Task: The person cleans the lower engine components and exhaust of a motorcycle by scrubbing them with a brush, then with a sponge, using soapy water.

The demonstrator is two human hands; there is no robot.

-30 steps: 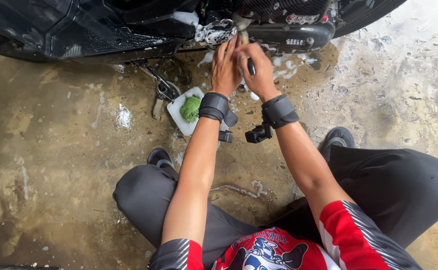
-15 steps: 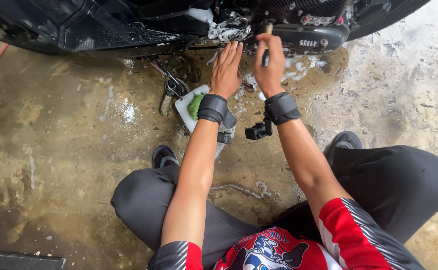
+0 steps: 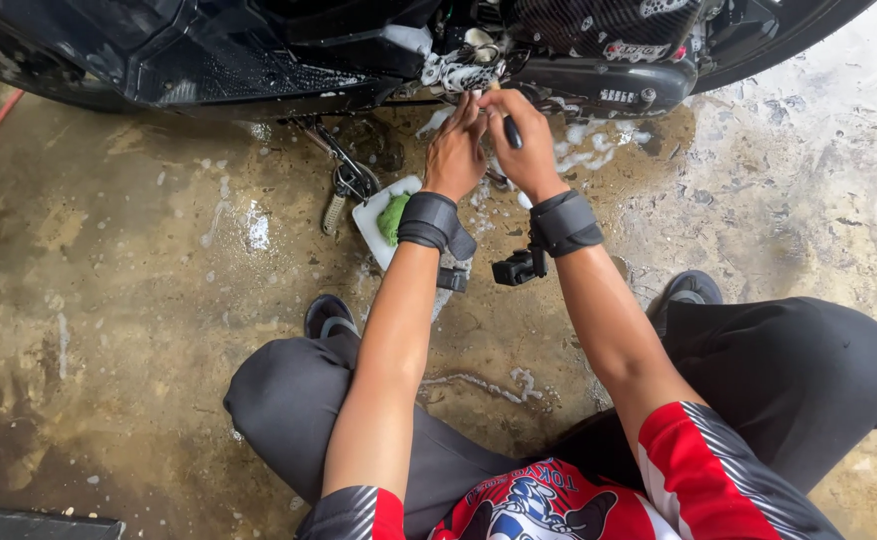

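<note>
There is one view only, from the camera on my head, looking steeply down and a little forward over my own lap. My knees and shirt fill the bottom edge, so the lens sits close above my body. My forearms run up the middle of the frame to my left hand [image 3: 455,152] and right hand [image 3: 523,150], which lie near the top, at arm's length. Beyond them the underside of the motorcycle [image 3: 258,55] crosses the upper edge. The wet concrete floor [image 3: 108,300] spreads out to both sides.
</note>
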